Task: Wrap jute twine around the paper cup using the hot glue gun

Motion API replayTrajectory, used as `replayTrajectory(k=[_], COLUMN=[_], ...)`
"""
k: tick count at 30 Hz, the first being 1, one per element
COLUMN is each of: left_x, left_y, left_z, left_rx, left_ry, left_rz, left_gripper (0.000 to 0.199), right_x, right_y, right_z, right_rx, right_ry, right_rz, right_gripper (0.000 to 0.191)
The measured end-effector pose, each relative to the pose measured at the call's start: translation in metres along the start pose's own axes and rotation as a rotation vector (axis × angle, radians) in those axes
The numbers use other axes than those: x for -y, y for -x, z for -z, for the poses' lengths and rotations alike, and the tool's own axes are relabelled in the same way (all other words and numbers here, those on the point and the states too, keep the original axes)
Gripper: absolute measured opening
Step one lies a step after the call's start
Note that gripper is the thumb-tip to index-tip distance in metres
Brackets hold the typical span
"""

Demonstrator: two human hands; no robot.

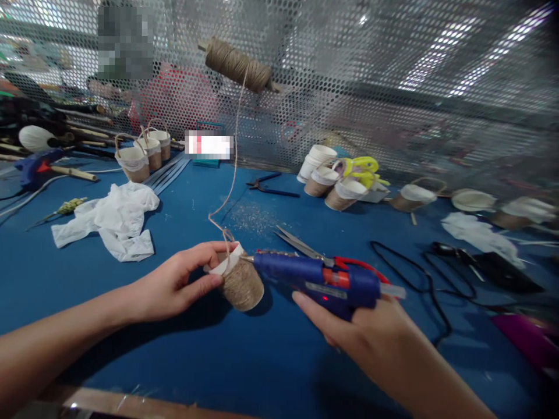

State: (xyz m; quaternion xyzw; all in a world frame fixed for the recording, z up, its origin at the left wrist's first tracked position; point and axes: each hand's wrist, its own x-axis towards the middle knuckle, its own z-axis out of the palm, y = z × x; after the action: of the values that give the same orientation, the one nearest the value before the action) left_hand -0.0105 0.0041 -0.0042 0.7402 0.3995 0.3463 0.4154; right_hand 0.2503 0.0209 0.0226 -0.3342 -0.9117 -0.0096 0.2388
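Observation:
My left hand (186,279) pinches the white rim of a small paper cup (243,285) wrapped in brown twine, which is tilted on its side above the table. My right hand (367,331) grips a blue hot glue gun (301,270) with a red light showing. Its nozzle meets the cup near the edge between white rim and twine; whether glue is coming out I cannot tell. A strand of twine (236,157) runs from the cup up to a twine spool (238,64) on the mesh panel. Behind the glue gun lie scissors (305,244) with red handles.
Pliers (273,189) lie mid-table on the blue tabletop (196,349). Twine-wrapped cups (135,166) stand back left, others (345,195) back right. Crumpled white cloth (113,218) and another glue gun (37,169) are left. A black cord (406,279) loops at right. Perforated mesh (349,70) closes the back.

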Motion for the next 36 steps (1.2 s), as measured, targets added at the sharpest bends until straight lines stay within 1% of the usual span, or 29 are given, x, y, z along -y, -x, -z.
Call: replayTrajectory(k=[1, 2, 3, 4, 6, 8, 10, 12, 14, 17, 19, 21, 23, 24, 27, 30, 33, 36], left_x=[0.000, -0.001, -0.001, -0.001, 0.000, 0.000, 0.001, 0.000, 0.000, 0.000, 0.000, 0.001, 0.002, 0.002, 0.004, 0.005, 0.005, 0.004], left_y=[0.000, 0.001, 0.001, 0.001, 0.001, 0.001, 0.001, 0.001, 0.001, 0.000, -0.001, -0.001, -0.001, -0.001, -0.001, -0.001, -0.001, -0.001], left_z=[0.000, 0.001, 0.001, 0.001, 0.001, 0.001, 0.001, 0.000, 0.000, 0.000, 0.001, 0.000, 0.000, 0.000, 0.000, -0.001, -0.001, -0.001], left_rx=[0.005, 0.010, 0.014, 0.018, 0.020, 0.016, 0.014, 0.011, 0.008, 0.003, -0.001, -0.006, -0.009, -0.009, -0.017, -0.020, -0.027, -0.032], left_ry=[-0.001, -0.003, -0.005, -0.008, -0.010, -0.014, -0.018, -0.019, -0.017, -0.015, -0.016, -0.016, -0.017, -0.019, -0.035, -0.051, -0.059, -0.072], left_rz=[0.001, 0.002, 0.005, 0.007, 0.015, 0.019, 0.015, 0.011, 0.010, 0.005, -0.001, -0.008, -0.016, -0.020, -0.034, -0.052, -0.063, -0.070], left_gripper=[0.011, 0.011, 0.011, 0.011, 0.011, 0.011, 0.010, 0.011, 0.011, 0.012, 0.013, 0.013, 0.013, 0.013, 0.014, 0.014, 0.014, 0.014], right_x=[-0.004, -0.006, -0.007, -0.007, -0.004, 0.000, 0.003, 0.002, -0.001, -0.009, -0.019, -0.033, -0.050, -0.059, -0.084, -0.099, -0.098, -0.076], right_y=[0.000, -0.001, -0.003, -0.005, -0.012, -0.018, -0.022, -0.025, -0.027, -0.030, -0.035, -0.042, -0.051, -0.056, -0.069, -0.080, -0.088, -0.095], right_z=[0.000, -0.001, -0.001, -0.001, -0.002, -0.002, -0.001, 0.002, 0.006, 0.009, 0.007, 0.002, -0.007, -0.012, -0.030, -0.044, -0.047, -0.039], right_rx=[0.001, 0.028, 0.074, 0.116, 0.172, 0.204, 0.239, 0.310, 0.351, 0.323, 0.263, 0.175, 0.072, 0.059, 0.105, 0.160, 0.168, 0.135], right_ry=[0.041, 0.040, -0.002, -0.074, -0.246, -0.380, -0.446, -0.481, -0.558, -0.767, -0.855, -0.810, -0.644, -0.592, -0.444, -0.343, -0.285, -0.309], right_rz=[0.072, 0.109, 0.082, 0.000, -0.251, -0.489, -0.625, -0.684, -0.690, -0.694, -0.753, -0.825, -0.897, -0.924, -1.003, -1.041, -1.027, -0.928], right_gripper=[0.043, 0.044, 0.041, 0.036, 0.032, 0.041, 0.048, 0.049, 0.043, 0.027, 0.025, 0.026, 0.024, 0.025, 0.029, 0.029, 0.029, 0.023])
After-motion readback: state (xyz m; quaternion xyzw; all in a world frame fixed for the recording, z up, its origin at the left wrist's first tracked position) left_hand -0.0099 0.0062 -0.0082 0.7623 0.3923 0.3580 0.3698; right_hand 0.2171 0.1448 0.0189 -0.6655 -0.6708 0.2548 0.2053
